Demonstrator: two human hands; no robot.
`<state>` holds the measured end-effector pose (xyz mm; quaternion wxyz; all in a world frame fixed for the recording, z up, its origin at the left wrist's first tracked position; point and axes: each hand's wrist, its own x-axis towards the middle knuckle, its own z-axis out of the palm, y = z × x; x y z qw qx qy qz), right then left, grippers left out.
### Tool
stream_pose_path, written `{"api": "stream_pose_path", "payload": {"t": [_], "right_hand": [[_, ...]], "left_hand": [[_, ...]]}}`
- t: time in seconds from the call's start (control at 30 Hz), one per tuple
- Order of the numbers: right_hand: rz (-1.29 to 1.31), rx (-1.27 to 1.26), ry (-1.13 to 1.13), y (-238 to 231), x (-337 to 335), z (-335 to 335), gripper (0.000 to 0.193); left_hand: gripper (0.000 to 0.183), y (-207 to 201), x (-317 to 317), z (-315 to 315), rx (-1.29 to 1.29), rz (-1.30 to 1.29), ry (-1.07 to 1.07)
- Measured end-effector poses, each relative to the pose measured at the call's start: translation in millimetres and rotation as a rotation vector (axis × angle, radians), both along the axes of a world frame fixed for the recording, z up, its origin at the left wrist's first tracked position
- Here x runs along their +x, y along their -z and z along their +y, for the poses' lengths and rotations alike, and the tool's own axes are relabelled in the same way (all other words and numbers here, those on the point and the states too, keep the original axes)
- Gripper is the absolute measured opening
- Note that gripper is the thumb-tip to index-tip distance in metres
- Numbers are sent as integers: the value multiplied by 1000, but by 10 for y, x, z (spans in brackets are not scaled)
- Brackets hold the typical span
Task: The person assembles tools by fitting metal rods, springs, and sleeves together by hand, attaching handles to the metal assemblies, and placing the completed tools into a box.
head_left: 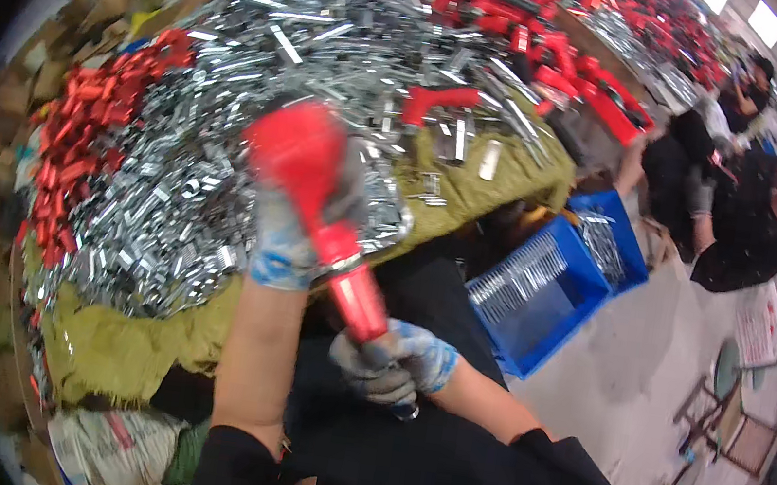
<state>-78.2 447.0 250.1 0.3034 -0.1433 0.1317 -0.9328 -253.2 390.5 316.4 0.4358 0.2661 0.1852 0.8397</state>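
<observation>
A red tool with a broad rounded head (298,147) and a long narrower handle slants down to the right in front of me, blurred by motion. A pale, shiny band circles it partway down. My left hand (283,238), in a grey and blue work glove, is closed around the upper part, its fingers largely hidden behind the red head. Lower down, my right hand (387,365), gloved the same way, wraps the handle's bottom end. A small shiny metal bit (406,412) pokes out below that fist; what it belongs to is unclear.
Loose silvery metal parts (178,200) heap over a yellow-green woven sheet (130,341). Red pieces lie at the left (76,152) and a red handle-like piece (441,102) on the heap. Blue bins (542,346) holding metal parts stand right; beyond are people (765,214) and a chair (744,437).
</observation>
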Motion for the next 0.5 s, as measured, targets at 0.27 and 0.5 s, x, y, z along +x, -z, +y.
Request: {"api": "stream_pose_path", "payload": {"t": [0.27, 0.5], "right_hand": [[-188, 915, 451, -50, -108, -26, 29], [-147, 921, 447, -65, -199, -16, 26]], "left_hand": [[55, -41, -25, 51, -476, 316, -658], [56, -318, 49, -85, -870, 823, -761]]}}
